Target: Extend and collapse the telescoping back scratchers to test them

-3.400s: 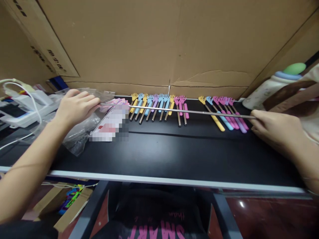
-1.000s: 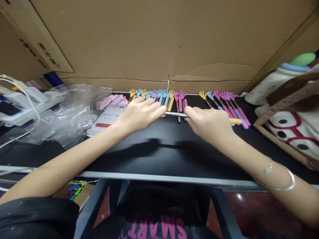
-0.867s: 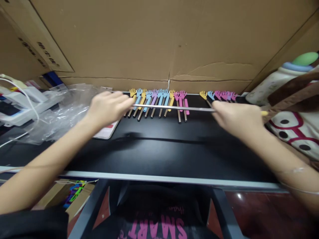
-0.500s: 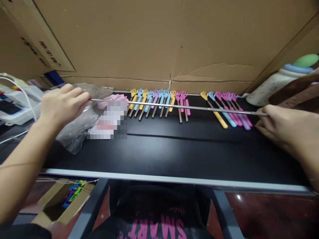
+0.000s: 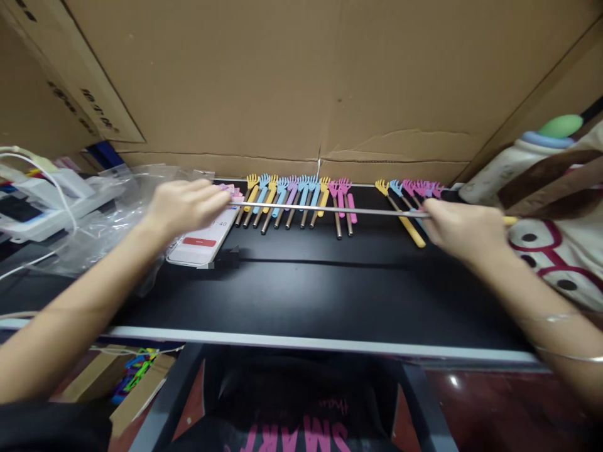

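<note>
I hold a telescopic back scratcher (image 5: 330, 209) level above the black table (image 5: 306, 295), its thin metal rod partly drawn out. My left hand (image 5: 186, 204) pinches the rod's left end, which is hidden in my fingers. My right hand (image 5: 464, 227) grips the yellow handle, whose tip pokes out to the right. Behind the rod lie two rows of collapsed scratchers with small hand-shaped heads: a larger row (image 5: 292, 198) in yellow, blue, purple and pink, and a smaller row (image 5: 409, 194) partly covered by my right hand.
A phone (image 5: 202, 242) lies face up under my left wrist, with clear plastic bags (image 5: 108, 213) to its left. Cardboard boxes (image 5: 301, 81) wall off the back. A patterned bag (image 5: 560, 251) and a bottle (image 5: 522, 157) stand at the right.
Half a second ago the rod was pulled out to full length with my hands far apart. Both hands have since moved inward and the rod is shorter.
</note>
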`<action>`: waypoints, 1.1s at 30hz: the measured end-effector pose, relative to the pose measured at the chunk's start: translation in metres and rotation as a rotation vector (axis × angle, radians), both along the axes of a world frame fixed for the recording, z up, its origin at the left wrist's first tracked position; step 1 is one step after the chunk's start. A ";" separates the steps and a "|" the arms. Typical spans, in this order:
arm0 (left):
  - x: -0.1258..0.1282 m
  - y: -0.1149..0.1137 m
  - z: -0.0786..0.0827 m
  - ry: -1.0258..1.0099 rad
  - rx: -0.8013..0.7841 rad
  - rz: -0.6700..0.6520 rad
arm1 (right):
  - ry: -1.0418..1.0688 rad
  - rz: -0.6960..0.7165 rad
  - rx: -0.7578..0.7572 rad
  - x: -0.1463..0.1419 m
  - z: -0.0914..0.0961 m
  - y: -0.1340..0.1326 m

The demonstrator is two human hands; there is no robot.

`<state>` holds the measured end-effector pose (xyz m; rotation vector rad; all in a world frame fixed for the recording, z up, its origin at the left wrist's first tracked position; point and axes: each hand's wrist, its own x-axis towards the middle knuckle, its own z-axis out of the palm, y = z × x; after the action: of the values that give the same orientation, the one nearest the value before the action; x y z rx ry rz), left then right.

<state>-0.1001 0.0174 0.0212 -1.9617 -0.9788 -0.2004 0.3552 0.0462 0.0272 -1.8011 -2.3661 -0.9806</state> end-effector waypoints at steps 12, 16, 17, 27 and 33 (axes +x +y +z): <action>0.131 -0.015 0.003 -0.157 -0.020 -0.316 | 0.046 0.340 0.027 -0.129 0.001 -0.045; 0.096 -0.004 0.009 -0.091 0.001 -0.227 | 0.014 0.267 0.064 -0.098 0.007 -0.030; 0.080 -0.002 0.011 -0.071 0.009 -0.185 | 0.010 0.208 0.073 -0.083 0.008 -0.025; -0.086 -0.009 0.019 0.091 0.240 0.007 | -0.037 -0.272 0.135 0.076 0.005 0.007; -0.085 -0.008 0.015 0.071 0.163 0.047 | -0.052 -0.061 0.227 0.086 -0.003 0.007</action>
<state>-0.1847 0.0093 0.0358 -1.7835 -0.9323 -0.1775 0.4413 0.0530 0.0237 -1.7918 -2.1352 -1.2607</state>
